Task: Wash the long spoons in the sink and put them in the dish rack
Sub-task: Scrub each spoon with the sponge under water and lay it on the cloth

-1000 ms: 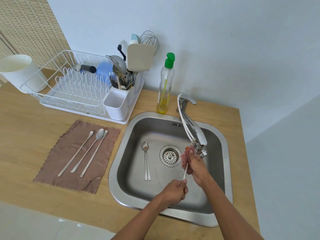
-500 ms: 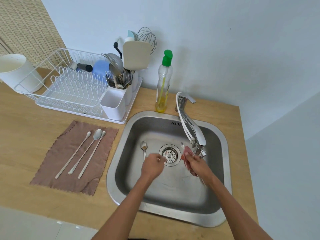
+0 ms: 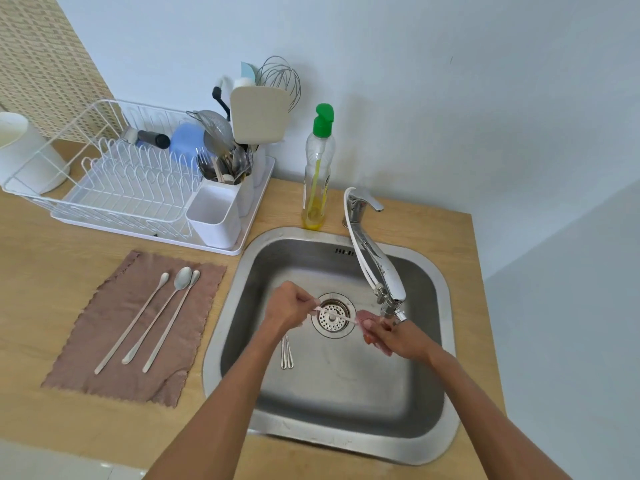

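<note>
The left hand (image 3: 291,308) has drawn back from the front of the sink (image 3: 346,393) to its left half. Its grip pinches one end of a long spoon (image 3: 337,316) between thumb and fingertips. A second ago the spoon stood upright; now it lies level across the sink's drain (image 3: 329,329). Its far end is buried in a pink sponge (image 3: 363,318). The right hand (image 3: 401,337) clutches the sponge, its grip curled, under the faucet (image 3: 381,271) on the sink's right. A second spoon (image 3: 286,355) lies on the sink floor. Three more spoons (image 3: 156,317) rest on a brown cloth (image 3: 104,341) left of the sink, and the dish rack (image 3: 114,181) stands behind-left.
</note>
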### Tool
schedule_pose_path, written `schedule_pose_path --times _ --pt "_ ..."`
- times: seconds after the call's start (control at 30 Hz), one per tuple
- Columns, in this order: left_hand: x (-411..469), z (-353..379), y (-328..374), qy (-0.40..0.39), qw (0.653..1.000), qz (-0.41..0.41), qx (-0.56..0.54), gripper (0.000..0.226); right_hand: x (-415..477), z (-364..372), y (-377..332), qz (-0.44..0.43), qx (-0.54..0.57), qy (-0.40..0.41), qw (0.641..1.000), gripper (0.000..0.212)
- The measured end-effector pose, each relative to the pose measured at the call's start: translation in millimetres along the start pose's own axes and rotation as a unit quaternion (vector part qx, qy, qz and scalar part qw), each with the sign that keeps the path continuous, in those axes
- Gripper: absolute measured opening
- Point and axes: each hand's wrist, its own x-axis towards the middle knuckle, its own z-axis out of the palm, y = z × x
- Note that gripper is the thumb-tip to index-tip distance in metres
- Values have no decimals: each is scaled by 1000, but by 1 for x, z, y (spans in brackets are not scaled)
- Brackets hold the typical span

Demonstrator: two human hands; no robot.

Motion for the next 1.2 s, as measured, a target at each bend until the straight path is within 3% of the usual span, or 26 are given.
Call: schedule_pose_path --times 0.1,0.2,0.27,0.37,0.4,0.47,0.6,0.73,0.93,1.07,1.2 --pt "-23 -11 -6 -4 996 -39 -78 13 -4 -1 -3 -3 85 63 994 42" --pt "-52 -3 -11 -28 984 -89 -149 5 -4 13 -9 49 257 171 950 28" --pt "-72 12 -16 -39 968 -139 -207 7 0 23 -12 93 386 233 888 19" --pt "-99 45 -17 -32 947 -192 -255 7 15 34 -18 110 600 279 741 17" --pt "-104 53 -13 -29 942 -199 -270 6 20 39 -21 122 617 282 724 18" --pt "-107 62 -6 -15 933 -202 -296 5 22 53 -30 147 611 265 731 24" --pt "-106 62 -3 -8 924 -202 -325 6 17 57 -37 157 528 258 794 29" --pt "-118 63 -10 -10 919 -206 -336 7 21 40 -29 146 539 296 775 23" --pt "-116 60 -16 6 926 -191 -327 3 7 57 -36 113 496 240 827 33" --pt "-118 61 -21 3 932 -184 -312 5 4 30 -36 135 527 307 781 28" --pt "-113 55 -35 11 926 -186 -328 6 -4 55 -44 95 492 235 833 35"
